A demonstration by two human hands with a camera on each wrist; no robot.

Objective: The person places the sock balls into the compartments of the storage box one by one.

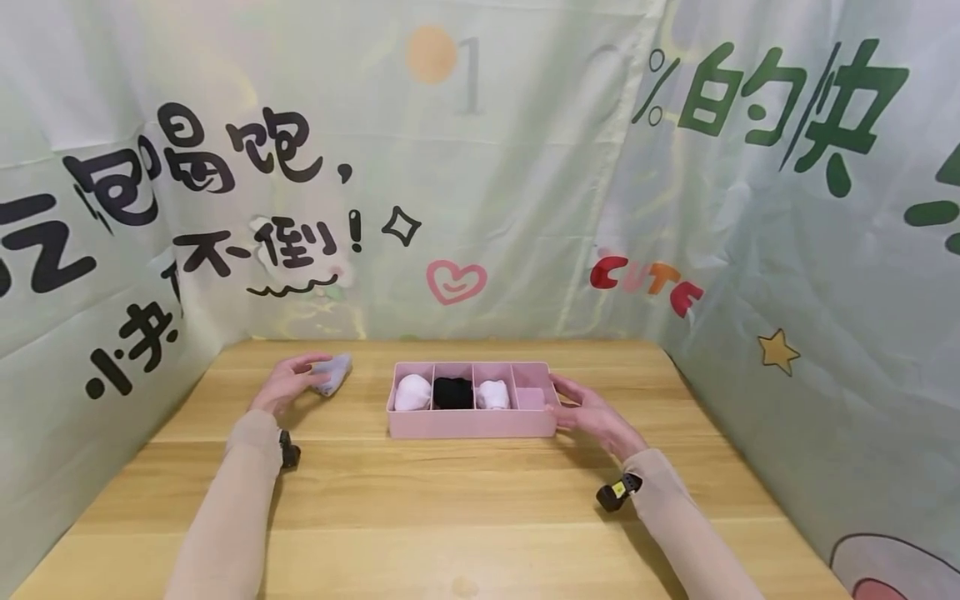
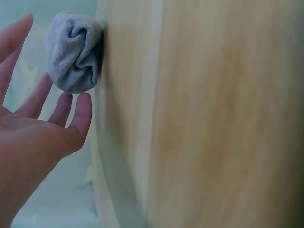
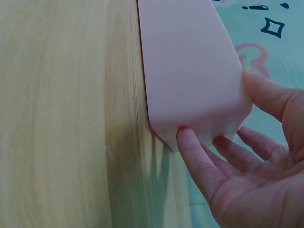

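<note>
My left hand (image 1: 287,382) reaches to a grey rolled-up sock (image 1: 332,375) on the left part of the table. In the left wrist view, the fingers spread beside the sock (image 2: 75,52), some tips at its near side, with the thumb side apart. A long pink divided box (image 1: 472,423) stands mid-table. A pale bundle (image 1: 413,392), a black bundle (image 1: 453,392) and a white bundle (image 1: 493,394) sit in separate compartments; the rightmost shows only pink surfaces. My right hand (image 1: 600,418) touches the box's right end, its fingers extended against the end wall and rim.
The wooden table (image 1: 450,508) ends at a printed cloth backdrop (image 1: 480,192) at the back and along both sides. A dark wrist camera (image 1: 288,450) is strapped to the left wrist, another camera (image 1: 617,493) to the right.
</note>
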